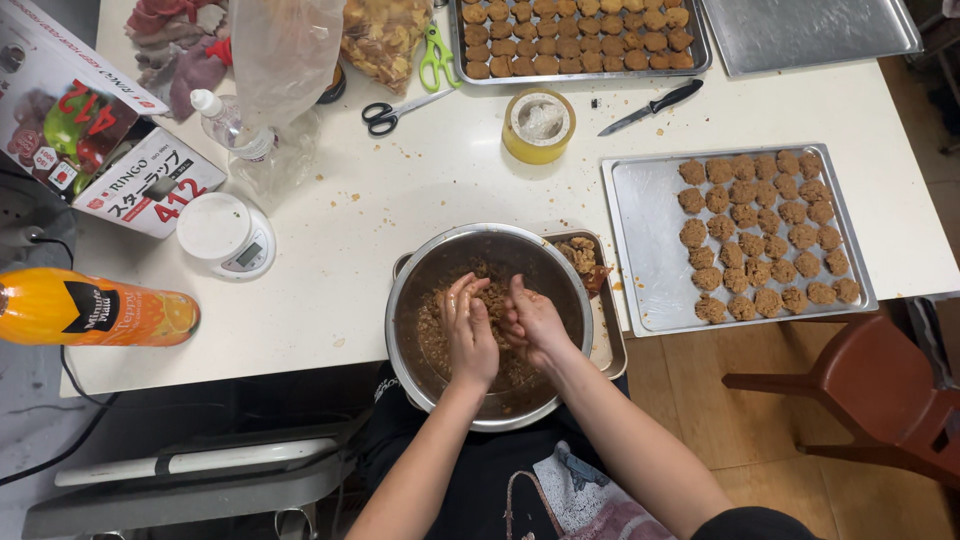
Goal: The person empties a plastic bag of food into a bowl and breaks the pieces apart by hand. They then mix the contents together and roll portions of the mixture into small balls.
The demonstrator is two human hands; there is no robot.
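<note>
The fingers of the left hand (470, 335) and the right hand (533, 325) were curled together around a small lump of brown crumbly mixture (492, 300), pressing it between both palms over the round steel mixing bowl (408, 285) at the near edge of the white surface (400, 200). Judging by the rows of brown rounded pieces (765, 235) on the flat metal tray (640, 250) just to the right, even pressure and a like-sized lump would serve best.
</note>
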